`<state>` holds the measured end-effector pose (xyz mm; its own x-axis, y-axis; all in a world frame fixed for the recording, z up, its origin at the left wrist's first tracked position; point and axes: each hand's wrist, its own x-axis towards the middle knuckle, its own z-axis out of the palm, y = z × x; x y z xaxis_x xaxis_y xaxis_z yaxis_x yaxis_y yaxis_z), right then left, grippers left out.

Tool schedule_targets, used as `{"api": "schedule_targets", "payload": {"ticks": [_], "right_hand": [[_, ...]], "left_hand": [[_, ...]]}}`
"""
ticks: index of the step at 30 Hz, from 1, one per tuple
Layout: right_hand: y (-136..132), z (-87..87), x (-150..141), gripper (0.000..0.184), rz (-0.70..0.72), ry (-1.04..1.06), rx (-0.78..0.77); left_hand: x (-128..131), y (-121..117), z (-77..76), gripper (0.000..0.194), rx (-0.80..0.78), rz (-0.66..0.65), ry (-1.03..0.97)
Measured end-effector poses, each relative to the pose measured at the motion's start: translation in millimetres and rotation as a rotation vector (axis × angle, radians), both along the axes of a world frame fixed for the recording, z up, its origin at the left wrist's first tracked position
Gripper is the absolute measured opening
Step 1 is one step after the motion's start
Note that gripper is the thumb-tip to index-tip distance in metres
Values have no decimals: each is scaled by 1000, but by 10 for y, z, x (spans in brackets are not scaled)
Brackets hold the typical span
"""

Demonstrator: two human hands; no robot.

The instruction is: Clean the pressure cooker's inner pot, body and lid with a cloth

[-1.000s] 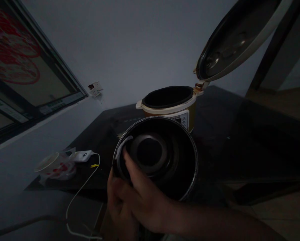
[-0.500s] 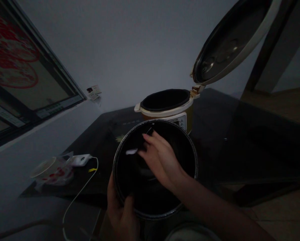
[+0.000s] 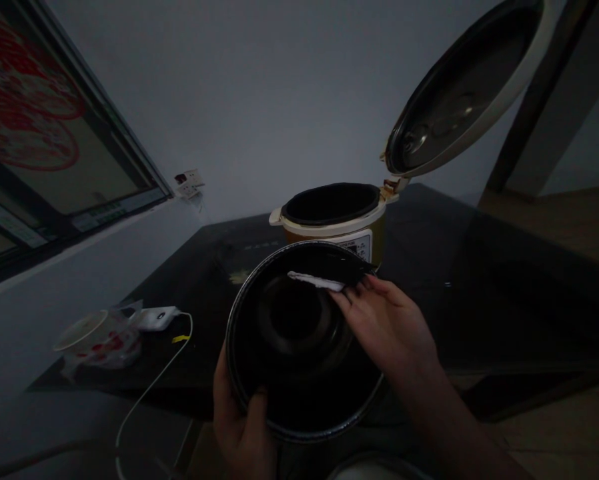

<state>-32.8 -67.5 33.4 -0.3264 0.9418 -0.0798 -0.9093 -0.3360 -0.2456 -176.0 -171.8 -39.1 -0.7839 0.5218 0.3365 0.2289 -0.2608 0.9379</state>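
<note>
A round black inner pot [image 3: 304, 400] is tilted toward me in front of the rice cooker, its dark inside showing. My left hand [image 3: 242, 423] grips the pot's lower left rim, thumb inside and fingers outside. At the upper right of the pot, my right hand [image 3: 392, 323] pinches a thin dark cloth with a white edge [image 3: 317, 281]. This cloth lies against or just over the inner wall near the rim; in the dim light I cannot tell how much touches. Behind the pot stands the rice cooker [image 3: 329, 230], its lid [image 3: 469, 100] raised.
The cooker stands on a dark glossy table [image 3: 489, 300] against a pale wall. To the left lie a bowl in a plastic bag [image 3: 102, 340] and a white power strip [image 3: 157, 318] with a cable [image 3: 154, 383] hanging over the edge. A wall socket [image 3: 189, 181] is near the window.
My right hand has moved from the pot's upper middle to the right along its inside, turning so more of the cloth shows. My left hand keeps its hold on the rim.
</note>
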Motion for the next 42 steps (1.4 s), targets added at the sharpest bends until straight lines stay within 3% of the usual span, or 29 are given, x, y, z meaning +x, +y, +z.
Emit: {"api": "schedule_targets", "payload": {"ticks": [5,10,15,19,23,27,32,38,42], "right_hand": [[128,85,-129,16,104,-11,52],[143,165,-475,17,209,-120,102],[-20,74,-814,33,371,-325,248],[2,15,-845,33,423,-296,286],[179,54,-671,22,373,-207,218],[318,75,-461,24,297,-111,38],[337,-62,-229,21,129,-18,-198],[261,-399,-115,24,-53,34,-215],[312,-438,-104,24,-67,38,-161]], "left_hand": [[-2,-14,32,61,-41,-2,8],[-19,-16,23,62,-42,-12,-27],[-3,-18,-43,56,6,-27,-45],[-16,-18,-90,54,13,-58,-11],[13,-7,-45,51,47,-83,54],[103,4,44,49,70,-91,70],[115,15,5,50,47,-37,54],[104,27,-36,50,31,4,22],[116,30,-9,49,6,19,-6]]}}
